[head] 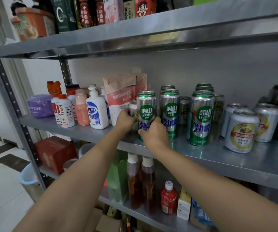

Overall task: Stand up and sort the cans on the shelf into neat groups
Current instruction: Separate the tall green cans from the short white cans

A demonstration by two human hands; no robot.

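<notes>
On the middle shelf [218,158], close to its front edge, a tall green Laoshan can [146,106] is stood upright, its long axis vertical, its rimmed top turned to the ceiling and its printed label faced toward the camera. The lower half of this can is gripped by the right hand [153,133], whose fingers are curled round its front. The can is therefore met directly ahead of that hand, which is the nearer of the two hands to it. The left hand [125,120] is held just to the left of the same can and is pushed in behind it toward a small pale can [133,106], which is also upright and is tucked between the tall can and a seaways pouch [120,99]. The left fingertips are hidden by the tall can, so it cannot be told whether the small can is pinched or only touched. To the right, a second Laoshan can [169,113] is placed just beside the gripped one and a third Laoshan can [201,118] a little apart, both upright with labels forward; further right, short silver cans [241,131] are grouped near the edge. The coming move is judged to be a sideways slide along the shelf, with the vertical axis kept unchanged so that nothing is tipped.
</notes>
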